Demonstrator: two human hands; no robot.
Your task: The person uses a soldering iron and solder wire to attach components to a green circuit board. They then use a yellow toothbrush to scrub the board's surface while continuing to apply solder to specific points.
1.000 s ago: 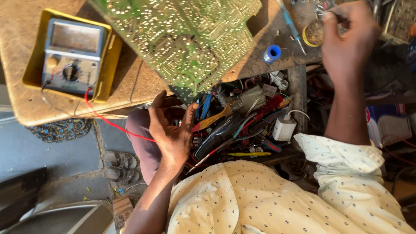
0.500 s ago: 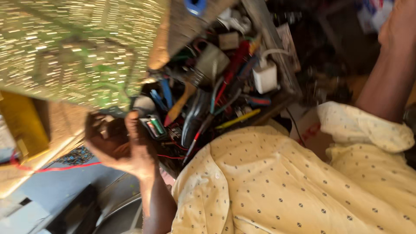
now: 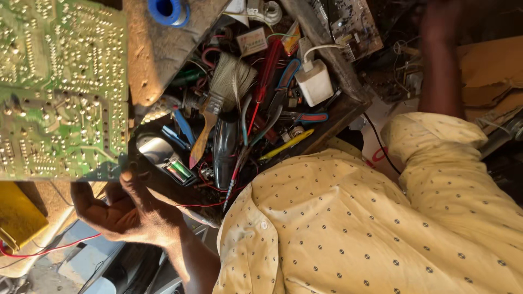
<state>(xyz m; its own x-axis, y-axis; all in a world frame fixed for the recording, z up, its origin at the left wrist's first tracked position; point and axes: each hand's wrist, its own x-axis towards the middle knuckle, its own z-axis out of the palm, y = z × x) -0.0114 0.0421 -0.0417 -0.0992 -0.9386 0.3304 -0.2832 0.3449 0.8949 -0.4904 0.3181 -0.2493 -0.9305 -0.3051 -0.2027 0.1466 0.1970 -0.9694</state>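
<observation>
A large green circuit board (image 3: 60,87), solder side up, lies on the wooden bench at the left. My left hand (image 3: 122,209) grips its lower right corner, thumb pressed on the board's edge and fingers curled below it. My right forearm (image 3: 441,71) reaches up to the top edge of the view, where the hand is in shadow and cut off. My yellow dotted shirt (image 3: 370,218) fills the lower right.
An open drawer beside the board holds a paintbrush (image 3: 218,103), a white charger (image 3: 313,81), a red screwdriver (image 3: 267,71), a yellow pen (image 3: 286,144) and several pliers and wires. A blue tape roll (image 3: 169,11) sits on the bench. A yellow meter case (image 3: 19,215) with a red lead (image 3: 49,250) lies lower left.
The view has swung left and closer over the drawer. My left hand has closed on the board's corner, and my right hand has gone out past the top edge.
</observation>
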